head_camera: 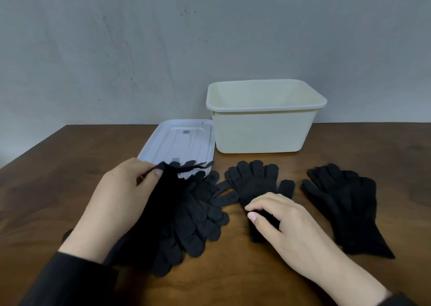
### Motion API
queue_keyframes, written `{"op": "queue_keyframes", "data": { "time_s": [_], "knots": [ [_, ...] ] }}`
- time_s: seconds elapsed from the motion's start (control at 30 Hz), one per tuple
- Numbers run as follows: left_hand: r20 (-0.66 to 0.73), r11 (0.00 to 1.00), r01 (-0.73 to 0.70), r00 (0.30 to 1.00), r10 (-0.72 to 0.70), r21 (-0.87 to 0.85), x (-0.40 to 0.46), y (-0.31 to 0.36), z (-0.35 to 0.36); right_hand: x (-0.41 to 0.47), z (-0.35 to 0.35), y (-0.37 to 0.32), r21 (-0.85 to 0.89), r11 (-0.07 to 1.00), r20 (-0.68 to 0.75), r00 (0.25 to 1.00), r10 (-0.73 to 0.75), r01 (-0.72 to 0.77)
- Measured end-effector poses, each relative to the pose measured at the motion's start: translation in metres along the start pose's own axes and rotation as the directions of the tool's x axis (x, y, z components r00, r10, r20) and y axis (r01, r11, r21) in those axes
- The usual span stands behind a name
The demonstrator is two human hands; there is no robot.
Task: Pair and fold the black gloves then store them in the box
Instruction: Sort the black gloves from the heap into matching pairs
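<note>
Your left hand is pinching one black glove above the unsorted pile by the surface's near left. At the middle, your right hand's fingers are pressing a stacked pair. Another pair is lying rightward. The box is sitting open, apparently unfilled, its lid beside it.
</note>
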State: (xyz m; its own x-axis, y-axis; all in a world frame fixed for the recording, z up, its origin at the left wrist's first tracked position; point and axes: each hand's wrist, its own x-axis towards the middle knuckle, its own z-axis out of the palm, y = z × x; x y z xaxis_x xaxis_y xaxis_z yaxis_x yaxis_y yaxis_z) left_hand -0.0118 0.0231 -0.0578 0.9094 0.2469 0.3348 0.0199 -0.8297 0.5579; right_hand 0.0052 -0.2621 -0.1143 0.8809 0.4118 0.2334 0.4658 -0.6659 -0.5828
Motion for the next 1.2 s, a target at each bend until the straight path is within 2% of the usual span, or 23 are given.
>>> {"op": "queue_keyframes", "data": {
  "time_s": [0.07, 0.13, 0.23, 0.33, 0.4, 0.47, 0.5, 0.57, 0.63, 0.7, 0.8, 0.93, 1.03, 1.13, 1.2],
  "knots": [
    [-0.108, 0.986, -0.007, 0.994, -0.011, -0.169, -0.003, 0.023, 0.002, -0.002, -0.004, -0.005, 0.048, 0.999, -0.061, 0.998, 0.008, -0.005],
    [-0.112, 0.952, -0.063, 0.993, 0.031, -0.301, -0.009, 0.053, 0.011, -0.003, -0.007, -0.011, 0.167, 0.986, -0.126, 0.992, 0.028, -0.007],
    [0.051, 0.901, -0.127, 0.985, 0.163, -0.414, -0.021, 0.091, 0.035, -0.005, -0.01, -0.028, 0.495, 0.868, -0.065, 0.995, 0.082, -0.039],
    [0.223, 0.852, -0.215, 0.908, 0.354, -0.478, -0.031, 0.101, 0.053, -0.006, -0.01, -0.037, 0.646, 0.761, -0.081, 0.987, 0.142, -0.056],
    [0.261, 0.837, -0.253, 0.872, 0.414, -0.484, -0.032, 0.091, 0.054, -0.005, -0.015, -0.039, 0.591, 0.801, -0.148, 0.964, 0.22, -0.092],
    [0.228, 0.849, -0.263, 0.888, 0.399, -0.457, -0.029, 0.076, 0.051, -0.002, -0.028, -0.041, 0.484, 0.865, -0.178, 0.952, 0.249, -0.136],
    [0.219, 0.877, -0.268, 0.901, 0.375, -0.399, -0.027, 0.069, 0.05, 0.0, -0.037, -0.043, 0.456, 0.879, -0.179, 0.952, 0.247, -0.142],
    [0.3, 0.936, -0.294, 0.89, 0.343, -0.195, -0.022, 0.055, 0.05, 0.009, -0.059, -0.049, 0.409, 0.9, -0.187, 0.951, 0.245, -0.151],
    [0.433, 0.938, -0.346, 0.846, 0.309, 0.007, -0.018, 0.045, 0.055, 0.021, -0.082, -0.055, 0.353, 0.923, -0.189, 0.954, 0.232, -0.154],
    [0.481, 0.923, -0.373, 0.829, 0.285, 0.095, -0.018, 0.04, 0.061, 0.034, -0.1, -0.062, 0.25, 0.953, -0.138, 0.968, 0.211, -0.173],
    [0.426, 0.919, -0.364, 0.863, 0.271, 0.152, -0.018, 0.038, 0.065, 0.054, -0.115, -0.067, 0.139, 0.969, -0.065, 0.974, 0.217, -0.206],
    [0.377, 0.928, -0.318, 0.897, 0.23, 0.192, -0.017, 0.035, 0.067, 0.077, -0.121, -0.062, 0.057, 0.975, -0.104, 0.97, 0.218, -0.213],
    [0.376, 0.933, -0.312, 0.898, 0.227, 0.18, -0.016, 0.034, 0.067, 0.088, -0.123, -0.06, 0.094, 0.985, -0.217, 0.962, 0.164, -0.146],
    [0.37, 0.936, -0.316, 0.897, 0.242, 0.156, -0.017, 0.034, 0.068, 0.088, -0.121, -0.062, 0.159, 0.987, -0.377, 0.922, 0.085, -0.026],
    [0.355, 0.939, -0.314, 0.901, 0.249, 0.138, -0.017, 0.034, 0.068, 0.077, -0.112, -0.059, 0.123, 0.992, -0.421, 0.907, 0.031, 0.023]
  ]
}}
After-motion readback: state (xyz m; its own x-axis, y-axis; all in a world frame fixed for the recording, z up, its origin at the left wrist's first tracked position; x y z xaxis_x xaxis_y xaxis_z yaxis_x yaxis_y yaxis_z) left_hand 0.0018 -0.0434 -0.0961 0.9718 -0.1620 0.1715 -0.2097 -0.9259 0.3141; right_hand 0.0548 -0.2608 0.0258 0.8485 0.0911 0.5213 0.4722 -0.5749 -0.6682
